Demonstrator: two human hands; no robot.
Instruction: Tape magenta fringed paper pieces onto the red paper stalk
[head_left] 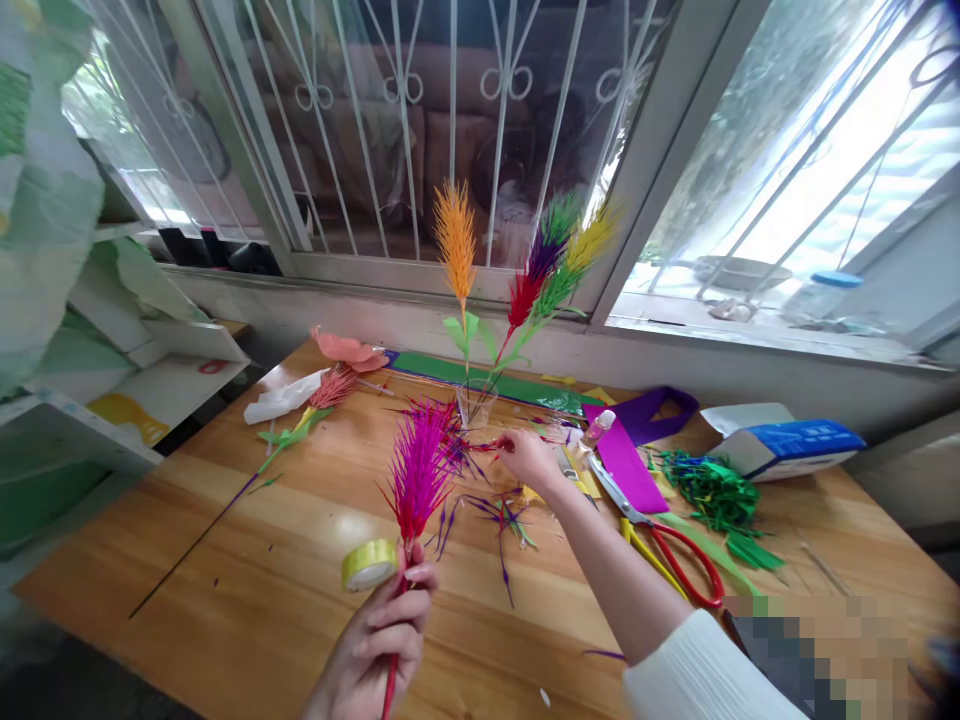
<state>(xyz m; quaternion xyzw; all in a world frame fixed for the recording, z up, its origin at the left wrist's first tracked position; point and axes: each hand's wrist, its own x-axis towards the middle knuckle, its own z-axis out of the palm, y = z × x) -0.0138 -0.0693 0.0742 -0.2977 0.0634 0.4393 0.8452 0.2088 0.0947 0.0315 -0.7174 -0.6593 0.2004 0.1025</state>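
My left hand [382,630], low in the middle, grips the red stem of a spiky paper wheat ear [420,465], magenta above and red at its base. The ear stands upright. Beside these fingers is a roll of yellow tape [369,566]; whether it lies on the table or touches the hand, I cannot tell. My right hand [529,462] reaches out over the scraps with its fingertips pinched together on a thin red paper strip [486,446]. Loose purple strips [504,520] lie scattered between the two hands.
Orange and multicoloured ears stand in a clear cup [477,402]. A coral paper flower [349,350] lies left. To the right are scissors [690,560], a small bottle [598,430], magenta paper [626,462], green shreds [709,490] and a blue-and-white box [802,445]. A barred window rises behind the table [285,630].
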